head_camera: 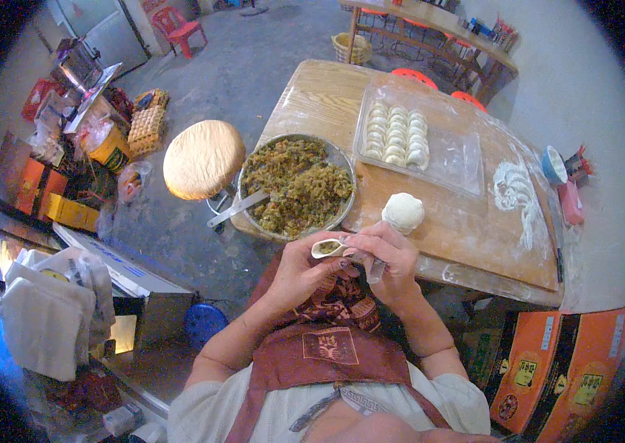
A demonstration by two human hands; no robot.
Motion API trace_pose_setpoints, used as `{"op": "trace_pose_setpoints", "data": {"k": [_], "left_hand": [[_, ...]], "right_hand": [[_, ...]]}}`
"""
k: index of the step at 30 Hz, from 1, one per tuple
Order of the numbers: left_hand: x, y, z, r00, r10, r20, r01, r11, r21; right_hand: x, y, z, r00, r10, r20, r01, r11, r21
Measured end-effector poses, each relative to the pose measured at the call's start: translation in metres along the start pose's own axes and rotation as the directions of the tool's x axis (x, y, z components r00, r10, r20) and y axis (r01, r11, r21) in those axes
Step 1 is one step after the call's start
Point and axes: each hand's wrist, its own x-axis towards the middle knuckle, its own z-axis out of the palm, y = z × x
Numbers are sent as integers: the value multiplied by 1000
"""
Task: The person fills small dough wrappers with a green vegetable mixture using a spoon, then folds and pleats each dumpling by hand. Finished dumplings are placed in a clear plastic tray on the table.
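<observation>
In my left hand (297, 266) rests a dumpling wrapper (319, 253) folded partly around green-brown filling, its near end gaping. The fingers of my right hand (393, 256) pinch the wrapper's other end. A pale, flat tool (375, 271) sticks out below the right palm; its full shape is hidden. Just beyond my hands lies a stack of round dough wrappers (402, 212). To its left, a large metal bowl (353, 199) holds chopped filling (301, 185), with a metal spatula (238, 209) leaning over the rim. Behind the stack, a clear plastic tray (456, 160) carries rows of dumplings (395, 133).
Flour (512, 188) is heaped on the right of the wooden board (329, 88). A blue bowl (554, 166) and pink box (570, 202) sit by the wall. A round covered stool (204, 159) stands left of the bowl. Orange cartons (525, 365) are low at right.
</observation>
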Motion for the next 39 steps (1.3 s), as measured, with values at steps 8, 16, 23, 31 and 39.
{"op": "trace_pose_setpoints", "data": {"k": [8, 16, 23, 31, 39], "left_hand": [[2, 8, -1, 991, 129, 22, -130, 961, 244], [4, 8, -1, 990, 137, 41, -143, 948, 284], [8, -18, 0, 1000, 20, 17, -20, 999, 48], [7, -18, -4, 997, -6, 72, -2, 995, 103], [6, -22, -1, 1000, -6, 14, 6, 1000, 29]], "right_hand": [[11, 1, -18, 976, -7, 215, 8, 1000, -6], [7, -2, -8, 977, 134, 164, -146, 987, 64], [-13, 16, 16, 993, 122, -5, -122, 993, 9], [10, 8, -1, 989, 60, 136, -66, 997, 39], [2, 14, 12, 995, 42, 92, -34, 996, -81]]}}
